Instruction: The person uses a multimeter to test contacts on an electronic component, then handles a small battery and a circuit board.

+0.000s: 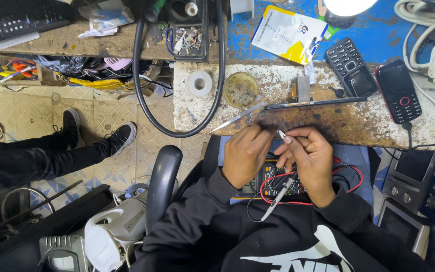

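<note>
The multimeter (273,181) sits loose in my lap under both hands, its red and black leads (348,174) looped around it; a snagged lead could drag it off, I reckon. My left hand (245,156) is curled shut at the worn workbench (338,123) edge, contents hidden. My right hand (310,158) pinches a slim white-tipped probe (281,134).

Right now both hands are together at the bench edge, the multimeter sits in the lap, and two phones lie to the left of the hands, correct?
Not quite. In the head view the keypad phone and red phone lie to the right of the hands; the rest holds.
</note>
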